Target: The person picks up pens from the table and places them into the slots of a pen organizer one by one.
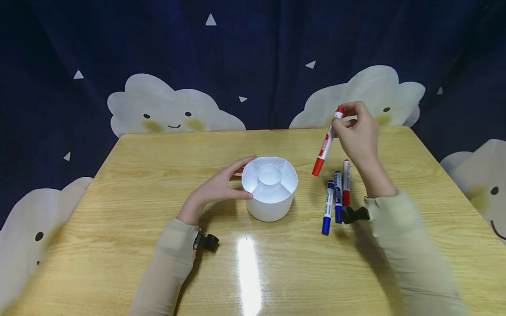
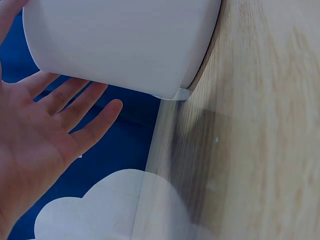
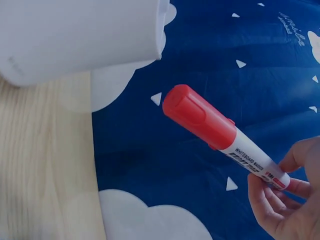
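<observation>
A round white desk organizer [image 1: 270, 212] with a central cup and several side compartments stands on the table. My left hand [image 1: 221, 182] holds its left side, thumb at the front of the rim and index finger at the back. In the left wrist view, the other fingers [image 2: 95, 120] extend along the organizer's wall [image 2: 120, 45]. To the right, raised above the table, my right hand [image 1: 357, 131] pinches a red whiteboard marker [image 1: 326, 142] near its rear end. Its red cap [image 3: 200, 117] points down toward the table in the head view.
Two blue markers [image 1: 328, 206] [image 1: 338, 195] and another red marker [image 1: 346, 182] lie side by side on the wooden table [image 1: 138, 210], right of the organizer. A dark blue curtain [image 1: 261, 57] with white clouds hangs behind the table's far edge.
</observation>
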Available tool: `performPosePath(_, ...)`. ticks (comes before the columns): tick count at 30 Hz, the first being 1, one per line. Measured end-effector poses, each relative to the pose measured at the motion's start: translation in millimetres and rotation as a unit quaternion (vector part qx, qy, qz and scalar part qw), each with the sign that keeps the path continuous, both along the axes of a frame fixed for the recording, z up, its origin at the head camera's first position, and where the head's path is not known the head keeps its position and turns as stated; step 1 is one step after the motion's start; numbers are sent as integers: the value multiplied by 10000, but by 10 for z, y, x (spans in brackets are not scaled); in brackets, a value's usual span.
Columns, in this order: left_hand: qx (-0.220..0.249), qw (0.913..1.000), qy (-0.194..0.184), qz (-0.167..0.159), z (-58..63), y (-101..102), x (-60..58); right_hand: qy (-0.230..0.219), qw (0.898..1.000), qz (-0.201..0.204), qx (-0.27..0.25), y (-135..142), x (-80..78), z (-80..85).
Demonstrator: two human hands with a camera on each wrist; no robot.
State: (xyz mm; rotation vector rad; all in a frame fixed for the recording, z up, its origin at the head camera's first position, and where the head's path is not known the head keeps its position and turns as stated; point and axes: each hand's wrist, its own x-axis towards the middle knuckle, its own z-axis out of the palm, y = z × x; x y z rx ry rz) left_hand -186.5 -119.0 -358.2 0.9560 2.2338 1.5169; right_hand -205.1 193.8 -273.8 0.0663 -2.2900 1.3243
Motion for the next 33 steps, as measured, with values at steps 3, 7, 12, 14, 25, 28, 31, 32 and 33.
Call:
performPosePath(3,-18,10000,-82,18,26,6,26,259,9989,166,-364,-78,-2,37)
performPosePath(7,11,9998,-196,1,151,18,106,608,9952,326,-694,-194,14,104)
performPosePath(12,-15,9997,-223,-11,261,24,174,945,9922,373,-716,-322,28,150)
performPosePath(14,-25,9998,-213,-5,275,26,184,1036,9910,379,-753,-364,26,153)
performPosePath(25,52,9998,-215,-20,103,2,84,1389,9823,670,-1060,-582,35,148)
performPosePath(28,37,9999,-154,-25,13,-10,25,1451,9814,818,-953,-610,-5,79)
performPosePath(31,46,9999,-88,-51,-10,-16,6,1471,9807,971,-844,-634,-18,23)
performPosePath(32,49,9999,-82,-51,-15,-17,3,1429,9814,1012,-793,-653,15,36)
performPosePath(33,56,9999,-76,-48,-18,-19,2,1402,9817,1040,-757,-672,47,50)
